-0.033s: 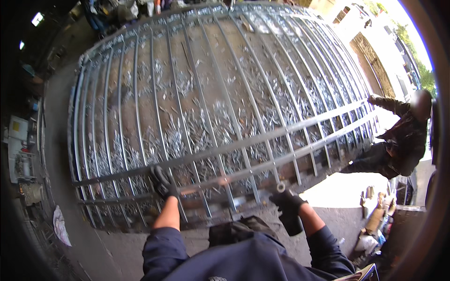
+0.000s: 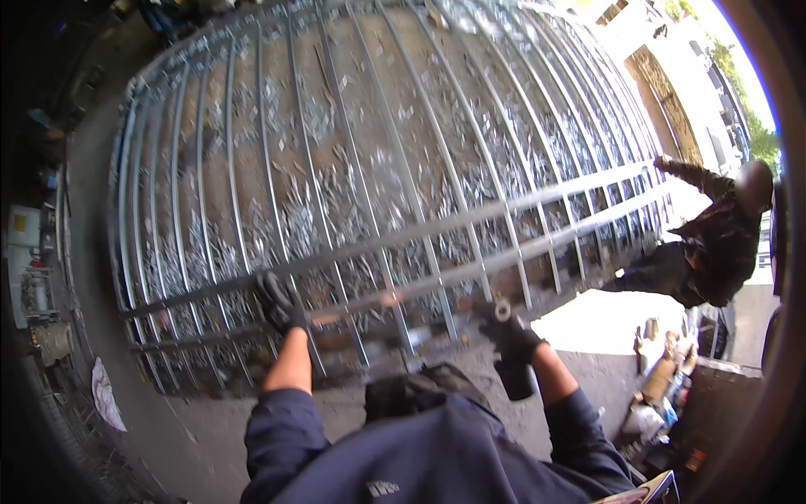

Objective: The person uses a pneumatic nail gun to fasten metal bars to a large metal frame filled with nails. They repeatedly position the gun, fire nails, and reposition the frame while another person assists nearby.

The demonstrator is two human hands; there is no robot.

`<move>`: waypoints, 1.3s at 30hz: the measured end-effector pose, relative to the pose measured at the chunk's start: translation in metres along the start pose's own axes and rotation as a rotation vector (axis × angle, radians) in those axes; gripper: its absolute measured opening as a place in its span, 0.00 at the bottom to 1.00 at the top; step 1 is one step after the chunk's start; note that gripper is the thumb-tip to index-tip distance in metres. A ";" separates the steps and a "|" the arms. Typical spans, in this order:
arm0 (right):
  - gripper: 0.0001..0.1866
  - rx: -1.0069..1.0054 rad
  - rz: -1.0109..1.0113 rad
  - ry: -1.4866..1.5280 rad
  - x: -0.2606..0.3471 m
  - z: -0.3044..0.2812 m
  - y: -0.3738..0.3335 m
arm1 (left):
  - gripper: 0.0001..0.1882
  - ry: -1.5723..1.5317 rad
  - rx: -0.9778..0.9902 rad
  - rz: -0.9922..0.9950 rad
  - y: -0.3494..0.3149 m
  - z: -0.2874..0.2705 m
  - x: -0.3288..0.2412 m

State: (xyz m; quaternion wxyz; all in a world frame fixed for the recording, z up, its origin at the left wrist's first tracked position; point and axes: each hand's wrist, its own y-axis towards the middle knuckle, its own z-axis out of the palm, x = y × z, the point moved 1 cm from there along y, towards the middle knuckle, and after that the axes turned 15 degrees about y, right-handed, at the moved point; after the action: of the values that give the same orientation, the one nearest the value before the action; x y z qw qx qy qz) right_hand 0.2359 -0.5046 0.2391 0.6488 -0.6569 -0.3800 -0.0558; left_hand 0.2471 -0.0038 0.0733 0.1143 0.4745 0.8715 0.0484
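Observation:
A large metal grille [image 2: 420,233] of long rails and many thin crossbars lies over a wide table [image 2: 336,59]. My left hand [image 2: 279,301], in a black glove, is closed over the near part of the grille at a long rail; its fingertips are partly hidden. My right hand [image 2: 522,343], also gloved in black, is closed around a dark hand tool [image 2: 515,380] just off the grille's near edge. The tool has a pale ring-shaped end [image 2: 503,311] and a dark cylindrical lower part; its exact kind cannot be made out.
Loose metal offcuts [image 2: 319,197] are strewn over the table beneath the bars. Another person [image 2: 720,227] stands at the right, one hand at the grille's edge. Bags and cardboard [image 2: 659,386] are heaped at lower right. A pale cloth [image 2: 107,395] lies on the floor at left.
The whole view has shifted slightly, so the grille sits a little higher and further left in the picture. Both hands keep nearly the same places and holds.

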 end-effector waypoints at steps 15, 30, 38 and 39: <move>0.18 0.188 -0.312 0.142 -0.004 0.008 0.057 | 0.28 0.022 -0.100 0.105 -0.008 0.014 0.000; 0.15 0.029 0.105 0.484 0.024 0.011 0.059 | 0.27 -0.191 -0.086 0.087 -0.008 0.034 0.014; 0.15 0.046 0.085 0.591 0.020 0.016 0.062 | 0.29 -0.138 -0.115 0.084 -0.004 0.044 0.023; 0.15 0.032 0.122 0.627 0.021 0.016 0.061 | 0.29 -0.113 -0.117 0.092 -0.005 0.043 0.023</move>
State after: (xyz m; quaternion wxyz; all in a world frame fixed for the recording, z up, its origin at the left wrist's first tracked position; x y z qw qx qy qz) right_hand 0.2789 -0.4732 0.1993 0.7467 -0.6190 -0.1222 -0.2105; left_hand 0.2419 0.0116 0.0272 0.1886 0.5084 0.8366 0.0776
